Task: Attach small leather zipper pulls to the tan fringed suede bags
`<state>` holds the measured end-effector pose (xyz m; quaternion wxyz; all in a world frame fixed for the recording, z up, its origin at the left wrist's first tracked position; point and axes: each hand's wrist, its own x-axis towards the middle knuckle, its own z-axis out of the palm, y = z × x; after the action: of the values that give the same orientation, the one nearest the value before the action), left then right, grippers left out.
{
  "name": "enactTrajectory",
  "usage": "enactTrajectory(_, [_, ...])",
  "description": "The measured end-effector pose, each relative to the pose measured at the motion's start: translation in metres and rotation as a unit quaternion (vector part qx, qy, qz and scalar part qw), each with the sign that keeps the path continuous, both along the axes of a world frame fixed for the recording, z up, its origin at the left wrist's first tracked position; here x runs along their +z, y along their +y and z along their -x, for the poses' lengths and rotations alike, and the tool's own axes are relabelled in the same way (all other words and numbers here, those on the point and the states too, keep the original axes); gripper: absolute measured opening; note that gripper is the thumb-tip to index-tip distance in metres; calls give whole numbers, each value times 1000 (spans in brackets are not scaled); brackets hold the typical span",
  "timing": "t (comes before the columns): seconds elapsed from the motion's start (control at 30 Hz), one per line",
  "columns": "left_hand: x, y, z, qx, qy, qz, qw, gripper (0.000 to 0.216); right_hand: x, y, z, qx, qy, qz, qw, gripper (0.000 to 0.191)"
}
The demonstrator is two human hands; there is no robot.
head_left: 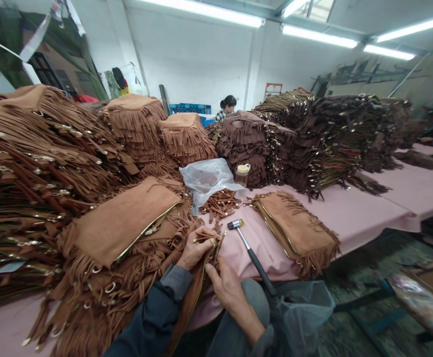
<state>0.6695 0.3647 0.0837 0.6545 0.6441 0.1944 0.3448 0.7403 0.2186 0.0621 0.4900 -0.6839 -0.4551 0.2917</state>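
Note:
My left hand [196,248] is closed, its fingertips pinched at the zipper end of a brown fringed leather bag [191,302]. The small piece between those fingertips is too small to make out. Lower down, my right hand [228,287] grips the same bag's zipped edge between thumb and fingers. This bag hangs tilted over the table edge at my lap. A hammer [251,253] with a dark handle lies to the right of my hands. Just beyond them is a heap of brown leather straps [218,204] with metal fittings, partly under a clear plastic bag [209,178].
Another brown fringed bag [294,228] lies flat on the pink-covered table [350,213]. Fringed bags [123,218] are piled at left, with dark stacks [335,134] behind. A lidded jar [242,173] stands among them. A person [222,111] sits beyond. Plastic [305,307] hangs near my knee.

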Motion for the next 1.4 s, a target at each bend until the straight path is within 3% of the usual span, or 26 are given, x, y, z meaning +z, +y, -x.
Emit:
enactTrajectory(0.2, [12,-10,10,-7,-22,-12,1000,19,-1,-3,4,-3,51,-75,996,40])
enactTrajectory(0.37, [26,-19,18,9,-36,-28,999,19,10,-11,11,-6,62,-118,991,41])
enactTrajectory(0.57, [44,-28,20,15,-45,-40,998,20,11,-14,16,-8,71,-136,988,44])
enactTrajectory(0.73, [61,-31,12,39,-34,-43,998,19,13,-15,13,-27,73,-147,986,40])
enactTrajectory(1.03, [81,-40,-21,104,-27,-65,992,20,39,-17,-6,-47,52,-137,988,38])
enactTrajectory(1.13, [82,-39,-23,97,7,-90,991,22,61,-24,-34,-42,45,-147,987,39])
enactTrajectory(1.2, [73,-32,-16,97,55,-151,982,21,85,-35,-64,-53,34,-168,984,41])
enactTrajectory(1.33, [28,-12,13,159,212,-331,906,17,157,-72,-138,-176,-66,-184,965,44])
enactTrajectory(1.4, [1,-8,26,166,268,-397,862,15,202,-89,-172,-269,-178,-194,926,41])
